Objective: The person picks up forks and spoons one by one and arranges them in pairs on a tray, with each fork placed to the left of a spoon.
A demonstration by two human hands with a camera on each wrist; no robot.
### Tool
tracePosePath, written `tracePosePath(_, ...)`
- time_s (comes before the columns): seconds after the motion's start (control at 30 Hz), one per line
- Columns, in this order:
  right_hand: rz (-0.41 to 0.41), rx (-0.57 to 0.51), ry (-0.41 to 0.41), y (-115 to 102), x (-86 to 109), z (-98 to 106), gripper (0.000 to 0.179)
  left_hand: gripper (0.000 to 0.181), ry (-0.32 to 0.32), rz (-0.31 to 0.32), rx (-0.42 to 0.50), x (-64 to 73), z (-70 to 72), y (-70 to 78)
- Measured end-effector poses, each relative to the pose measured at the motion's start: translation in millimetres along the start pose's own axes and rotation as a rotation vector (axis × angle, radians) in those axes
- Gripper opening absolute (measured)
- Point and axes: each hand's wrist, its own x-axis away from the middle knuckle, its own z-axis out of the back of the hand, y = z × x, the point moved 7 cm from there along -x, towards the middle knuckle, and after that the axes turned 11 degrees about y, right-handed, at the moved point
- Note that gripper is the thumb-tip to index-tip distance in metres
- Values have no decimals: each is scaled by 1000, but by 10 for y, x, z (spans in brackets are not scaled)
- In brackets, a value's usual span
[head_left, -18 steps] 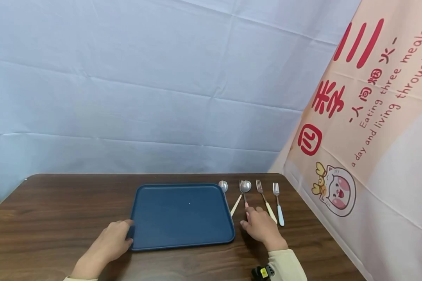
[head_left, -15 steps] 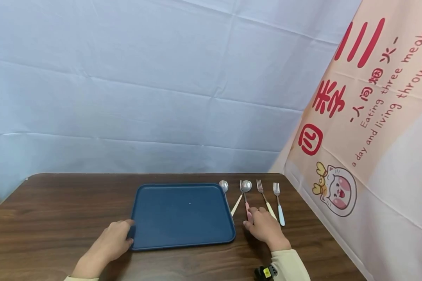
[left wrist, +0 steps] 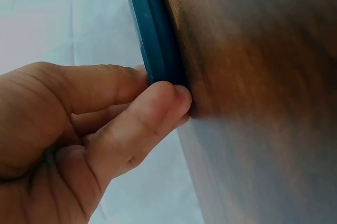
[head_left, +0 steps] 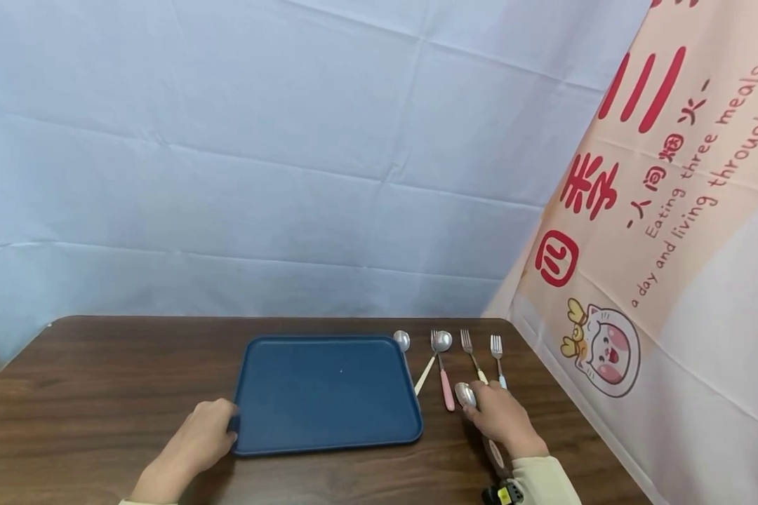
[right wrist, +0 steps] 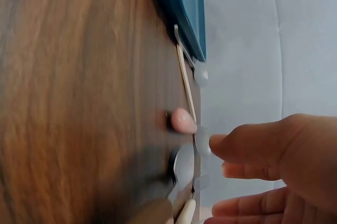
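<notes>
My left hand [head_left: 202, 436] pinches the left rim of a dark blue tray [head_left: 328, 400]; close up, the fingertips lie on both sides of the tray's edge [left wrist: 158, 40]. My right hand [head_left: 502, 417] is over a metal spoon with a brown handle [head_left: 465, 394], its fingers apart and extended in the right wrist view, holding nothing. Beneath it the spoon's bowl [right wrist: 184, 163] shows on the table. To its left lies a pink-handled spoon [head_left: 446, 389], whose bowl overlaps a cream-handled fork [head_left: 424, 375]. The fingers partly cover another fork [head_left: 474, 356] and a blue-handled fork [head_left: 497, 358].
Another spoon [head_left: 402, 342] lies along the tray's right edge. The dark wooden table [head_left: 114, 379] ends at a hanging pale cloth [head_left: 259, 175] behind. A printed cloth [head_left: 669, 231] hangs along the right side.
My right hand has moved right, off the pink-handled spoon, and the brown-handled spoon under it has come into sight. My left hand stays at the tray's rim. The head view has tilted slightly upward.
</notes>
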Motion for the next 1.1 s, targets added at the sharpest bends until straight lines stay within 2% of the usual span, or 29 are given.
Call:
tracePosePath(0.37,-87,29,-49,327,16,-14,37,24,-26,54,18,31,-52,-6)
tracePosePath(0.67,-130,5,-132,643,-16,-151,38,22,-15,56,-16,21,-43,-3)
tracePosePath(0.9,-85,-23,-168,669,-61,-159,38,21,-23,51,-25,26,-42,1)
tracePosePath(1.1,-88,-42,-172,663,-70,-116,37,24,-39,64,-30,26,-47,9)
